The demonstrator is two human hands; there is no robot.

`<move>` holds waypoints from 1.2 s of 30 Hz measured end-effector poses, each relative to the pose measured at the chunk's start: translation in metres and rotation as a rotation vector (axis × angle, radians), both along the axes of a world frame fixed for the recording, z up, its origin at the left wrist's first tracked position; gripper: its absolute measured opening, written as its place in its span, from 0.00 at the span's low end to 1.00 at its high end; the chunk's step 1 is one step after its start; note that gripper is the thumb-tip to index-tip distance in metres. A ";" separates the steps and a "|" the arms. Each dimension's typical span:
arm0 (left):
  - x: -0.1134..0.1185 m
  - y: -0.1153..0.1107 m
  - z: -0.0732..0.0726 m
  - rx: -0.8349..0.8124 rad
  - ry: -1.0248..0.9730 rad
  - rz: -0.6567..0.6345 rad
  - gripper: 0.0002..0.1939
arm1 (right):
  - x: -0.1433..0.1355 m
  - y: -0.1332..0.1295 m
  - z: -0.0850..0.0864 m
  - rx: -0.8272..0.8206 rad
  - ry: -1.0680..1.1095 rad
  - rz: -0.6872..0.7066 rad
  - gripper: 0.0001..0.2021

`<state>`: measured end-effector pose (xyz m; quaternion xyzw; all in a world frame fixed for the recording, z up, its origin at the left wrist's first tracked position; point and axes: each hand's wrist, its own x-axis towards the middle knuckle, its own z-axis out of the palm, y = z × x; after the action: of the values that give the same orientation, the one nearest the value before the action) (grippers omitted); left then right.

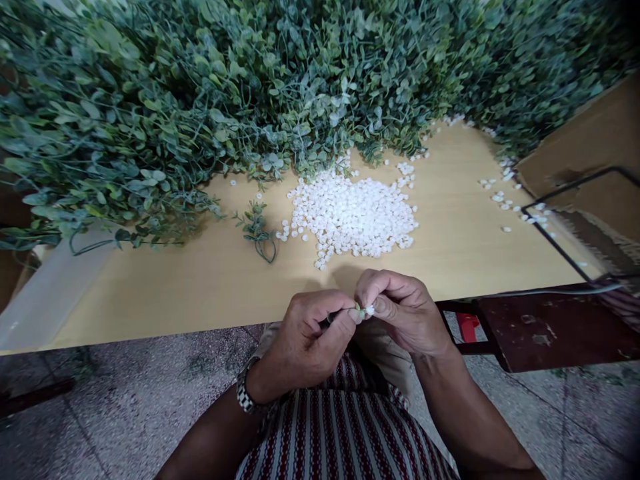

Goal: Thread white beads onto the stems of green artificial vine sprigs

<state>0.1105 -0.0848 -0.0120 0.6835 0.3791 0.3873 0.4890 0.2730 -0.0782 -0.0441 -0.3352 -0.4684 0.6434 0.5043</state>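
My left hand [315,340], with a metal watch at the wrist, pinches a small green stem piece [359,309] between thumb and forefinger. Touching it from the right, my right hand [403,310] pinches a small white piece [370,310]. Both hands meet just in front of the table's near edge, above my lap. Beyond them a heap of small white pieces [355,213] lies on the table [190,287]. A short green sprig [256,227] with a looped stem rests left of the heap.
A large mass of green artificial foliage [240,87] covers the back of the table. Cardboard [585,140] and a black wire frame [555,240] stand at the right, near scattered white pieces. A clear plastic strip [55,293] lies at the left. Below right is a dark red bench [560,333].
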 end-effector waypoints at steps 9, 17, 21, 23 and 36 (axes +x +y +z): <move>-0.001 0.002 -0.002 0.012 0.008 -0.017 0.13 | 0.002 0.001 -0.001 0.030 -0.029 0.043 0.05; -0.003 0.005 -0.005 0.040 0.025 -0.021 0.11 | 0.003 0.002 0.006 0.154 -0.192 0.042 0.06; -0.003 0.006 -0.007 0.043 -0.002 -0.022 0.11 | 0.002 0.003 0.007 0.171 -0.207 0.054 0.07; -0.003 0.006 -0.008 0.041 -0.012 -0.020 0.11 | 0.001 0.003 0.008 0.177 -0.209 0.053 0.07; -0.001 0.006 -0.014 0.055 0.003 0.010 0.14 | -0.004 -0.003 0.002 0.321 -0.344 -0.066 0.04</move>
<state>0.1092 -0.0786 -0.0257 0.6954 0.3723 0.3990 0.4675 0.2688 -0.0810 -0.0425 -0.3706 -0.6327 0.4770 0.4845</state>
